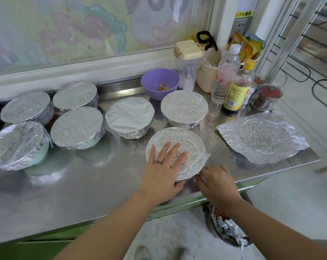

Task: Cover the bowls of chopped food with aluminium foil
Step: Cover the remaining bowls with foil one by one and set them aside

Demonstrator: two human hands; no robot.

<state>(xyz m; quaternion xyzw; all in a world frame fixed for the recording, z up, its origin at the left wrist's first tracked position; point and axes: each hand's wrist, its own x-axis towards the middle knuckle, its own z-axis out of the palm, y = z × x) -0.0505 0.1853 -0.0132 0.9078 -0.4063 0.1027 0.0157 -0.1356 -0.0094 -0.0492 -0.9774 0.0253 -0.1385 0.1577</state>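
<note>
- A person's left hand (pixel 164 166) lies flat, fingers straight and slightly spread, on top of the foil-covered bowl (pixel 187 141) standing near the front edge of a steel table (pixel 83 184). A dark ring (pixel 158 162) shows on one finger.
- The right hand (pixel 218 182) works at the same bowl's near right rim, its fingers curled in on the foil edge (pixel 204 167) and gripping it against the side. The fingertips themselves are mostly hidden.
- The hands are apart, one on the bowl's top and one at its side.
- To the left stands a cluster of four wrapped bowls (pixel 77 126). Pale green shows below the foil on the two nearer ones.
- Behind the bowl in hand are a smooth-topped wrapped bowl (pixel 129 117) and, to its right, a crinkled wrapped bowl (pixel 184 107).
- A purple bowl (pixel 159 85) sits uncovered at the back, just behind those two, with a few yellowish pieces of food in it.
- A loose foil sheet (pixel 262 137) lies at the table's right end, a round imprint pressed into it.
- The back right corner holds a cream-lidded container (pixel 189 62), a cream tub (pixel 207 76), a clear bottle (pixel 226 72), a dark sauce bottle (pixel 237 89) with a yellow cap, and jars with red tops (pixel 267 96).
- On the floor below the right forearm, a bin (pixel 228 228) holds crumpled foil.
</note>
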